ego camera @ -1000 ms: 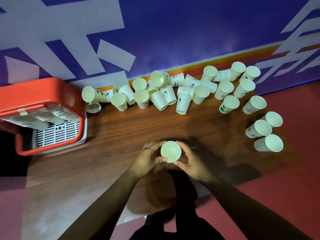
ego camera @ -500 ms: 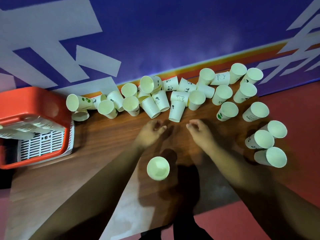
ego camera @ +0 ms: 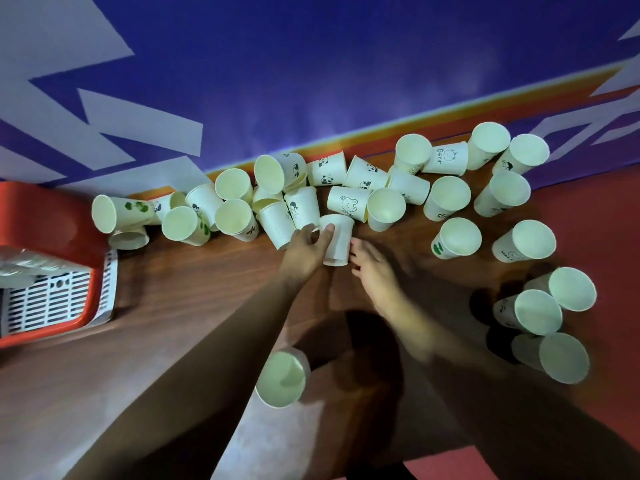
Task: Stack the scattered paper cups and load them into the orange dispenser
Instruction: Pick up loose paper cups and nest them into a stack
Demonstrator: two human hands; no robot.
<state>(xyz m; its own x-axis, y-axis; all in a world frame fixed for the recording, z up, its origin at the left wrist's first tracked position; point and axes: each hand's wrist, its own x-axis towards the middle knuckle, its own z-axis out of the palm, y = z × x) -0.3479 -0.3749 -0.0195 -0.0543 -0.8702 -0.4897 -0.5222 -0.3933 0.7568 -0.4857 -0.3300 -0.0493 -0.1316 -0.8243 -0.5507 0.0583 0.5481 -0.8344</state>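
Several white paper cups (ego camera: 386,208) lie and stand scattered along the far edge of the wooden table (ego camera: 194,292). My left hand (ego camera: 304,247) grips an upside-down cup (ego camera: 337,242) at the near side of the pile. My right hand (ego camera: 372,268) sits just right of that cup, fingertips at its side; motion blur hides whether it holds it. An upright cup or stack (ego camera: 282,377) stands alone near me, between my forearms. The orange dispenser (ego camera: 52,233) lies at the left edge, with stacked cups inside (ego camera: 27,266).
A blue, white and orange wall banner (ego camera: 311,81) rises right behind the cups. Three more cups (ego camera: 540,311) stand at the table's right edge, next to red floor (ego camera: 602,237). Bare wood lies between the dispenser and my arms.
Both hands let go of the cup they held, left it standing near me, and reached forward to the pile. My left hand has taken hold of an upside-down cup.
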